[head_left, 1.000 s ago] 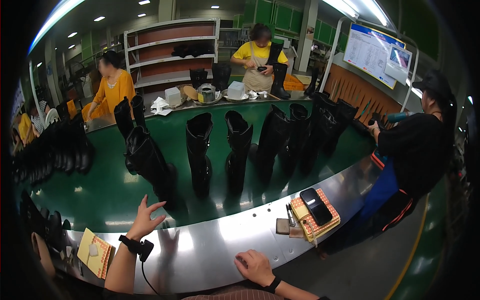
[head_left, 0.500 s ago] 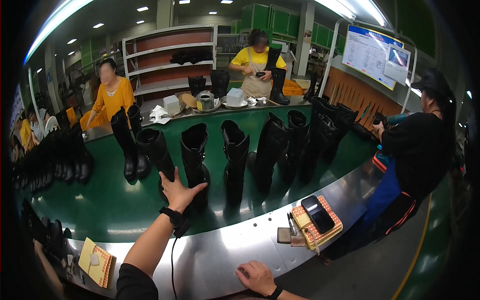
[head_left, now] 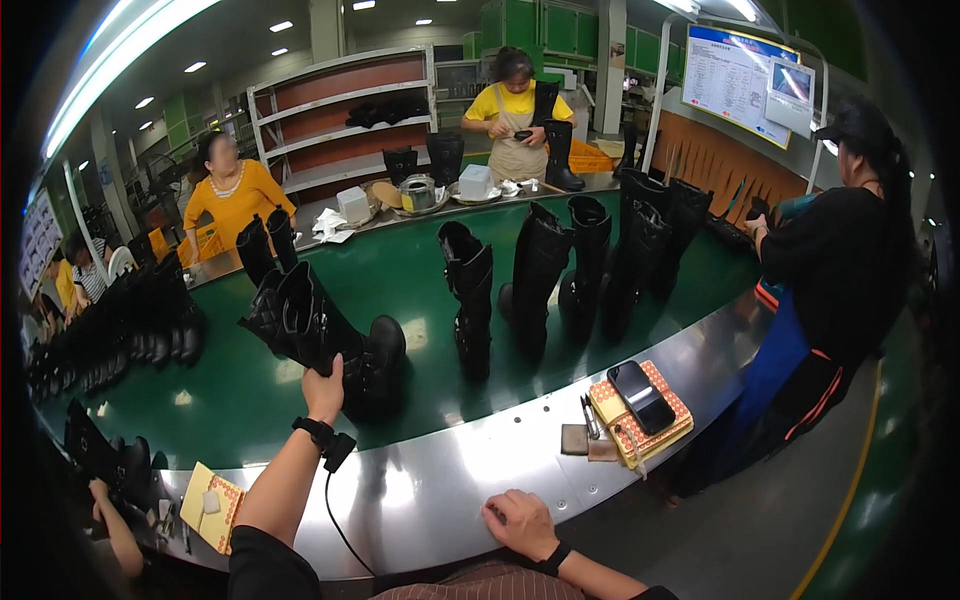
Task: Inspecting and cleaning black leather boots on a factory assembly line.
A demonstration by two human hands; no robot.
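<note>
My left hand (head_left: 323,392) is closed on the near side of a pair of tall black boots (head_left: 335,335). Their shafts lean left against each other, and a rounded toe points right over the green belt (head_left: 440,400). The fingers are partly hidden, and so is the exact grip on each boot. Loosely curled, my right hand (head_left: 520,524) rests on the steel edge (head_left: 420,520) with nothing seen in it. Right of the pair, a single tall boot (head_left: 468,300) stands upright, with several more boots (head_left: 590,265) beyond it.
A phone (head_left: 640,397) lies on yellow notebooks (head_left: 675,425) at the right, beside pens and small brown pads. At the left edge is another notebook (head_left: 225,500). Co-workers stand across the belt and at right. More boots (head_left: 160,320) crowd the far left.
My left hand has closed on the boots. The two boots that stood apart are now together, tilted left. My right hand stays on the steel edge.
</note>
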